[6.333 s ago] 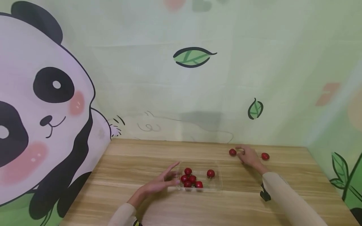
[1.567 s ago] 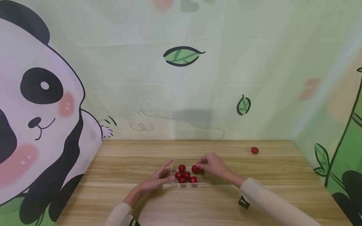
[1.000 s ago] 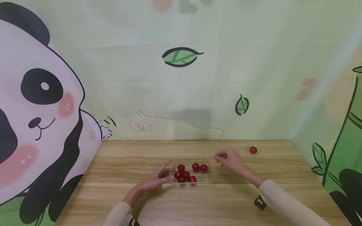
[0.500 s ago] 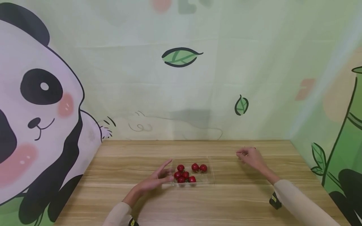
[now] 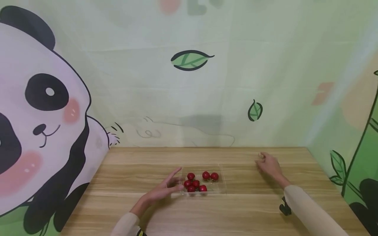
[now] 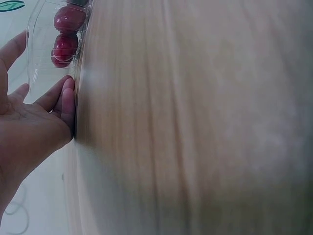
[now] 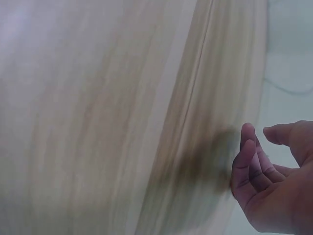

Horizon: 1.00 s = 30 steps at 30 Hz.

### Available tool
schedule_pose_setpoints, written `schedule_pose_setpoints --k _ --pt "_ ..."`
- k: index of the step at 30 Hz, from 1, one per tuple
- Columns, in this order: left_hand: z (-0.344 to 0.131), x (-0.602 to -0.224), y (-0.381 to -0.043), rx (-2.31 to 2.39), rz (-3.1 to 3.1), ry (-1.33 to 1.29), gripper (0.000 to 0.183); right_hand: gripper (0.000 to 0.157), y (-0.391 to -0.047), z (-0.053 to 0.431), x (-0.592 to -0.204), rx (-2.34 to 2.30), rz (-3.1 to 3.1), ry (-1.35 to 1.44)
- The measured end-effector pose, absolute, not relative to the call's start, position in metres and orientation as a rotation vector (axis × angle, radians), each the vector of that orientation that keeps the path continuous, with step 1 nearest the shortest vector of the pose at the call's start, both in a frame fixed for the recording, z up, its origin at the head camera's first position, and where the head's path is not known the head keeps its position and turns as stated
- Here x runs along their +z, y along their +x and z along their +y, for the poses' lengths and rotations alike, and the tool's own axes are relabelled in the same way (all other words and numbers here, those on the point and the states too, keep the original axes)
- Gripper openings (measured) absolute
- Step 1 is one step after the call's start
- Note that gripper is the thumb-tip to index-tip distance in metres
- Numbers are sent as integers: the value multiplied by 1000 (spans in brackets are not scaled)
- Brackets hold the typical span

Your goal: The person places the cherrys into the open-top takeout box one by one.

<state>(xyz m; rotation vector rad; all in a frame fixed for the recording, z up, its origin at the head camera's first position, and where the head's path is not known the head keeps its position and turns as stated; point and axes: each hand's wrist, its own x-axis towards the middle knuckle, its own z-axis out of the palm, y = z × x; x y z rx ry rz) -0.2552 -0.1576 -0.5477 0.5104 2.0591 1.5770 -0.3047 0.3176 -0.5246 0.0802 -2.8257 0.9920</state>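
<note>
A clear plastic box (image 5: 217,186) sits mid-table with several red cherries (image 5: 196,183) inside, most grouped at its left, a pair at the upper right. My left hand (image 5: 160,191) rests against the box's left end, thumb and index finger spread; the left wrist view shows the fingers beside the clear wall. At the far right of the table my right hand (image 5: 270,167) is low over the wood, with a thin pale stem-like line by its fingertips. In the right wrist view a gap shows between thumb and bent fingers. No cherry shows there; the hand may hide one.
The wooden table (image 5: 165,216) ends at the back against a pale green cloth (image 5: 141,82) printed with leaves and a large panda. Bare wood lies between the box and my right hand.
A cherry from the back right now lies in the box. My right hand let it go, then moved right to where another cherry lay. My left hand stayed at the box.
</note>
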Motion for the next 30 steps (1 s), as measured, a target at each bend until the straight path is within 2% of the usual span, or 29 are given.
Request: schedule_pose_setpoints --k 5,15,24,30 --pt "-156 -549 -256 1578 2049 533 84 60 -313 326 -534 1051 -2870 -34" --pt "-158 -546 -254 1575 2048 519 82 44 -319 325 -544 1056 -2840 34" --pt "-156 -545 -252 1582 2042 494 81 30 -306 324 -540 988 -2803 68" --pt "-158 -547 -253 1589 2037 496 81 30 -295 325 -540 1043 -2800 29"
